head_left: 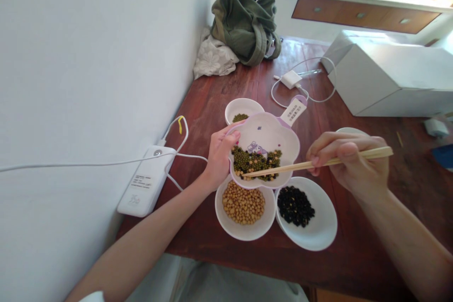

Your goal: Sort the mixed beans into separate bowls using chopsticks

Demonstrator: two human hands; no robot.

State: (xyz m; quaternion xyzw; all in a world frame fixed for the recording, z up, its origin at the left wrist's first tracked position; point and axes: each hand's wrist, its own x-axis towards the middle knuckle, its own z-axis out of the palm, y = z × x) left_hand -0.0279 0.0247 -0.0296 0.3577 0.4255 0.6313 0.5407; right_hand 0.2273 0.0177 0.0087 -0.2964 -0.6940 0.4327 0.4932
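My left hand [220,153] grips the edge of a flower-shaped white bowl [274,127] with a lilac rim and a labelled handle, tilted above the other bowls. Inside it lie mixed beans [253,164]: green, black and yellow. Wooden chopsticks [300,166] are held in my right hand [348,158], their tips among the beans at the bowl's near left. Below stand a white bowl of soybeans [243,204] and a white bowl of black beans [296,206]. Behind the tilted bowl, a white bowl [244,105] with green beans is partly hidden.
A white power bank [146,181] with cables leans by the wall on the left. A green bag [244,21] and a floral cloth [215,56] lie at the back. A charger [290,79] with its cable and a large white box [389,71] occupy the far right.
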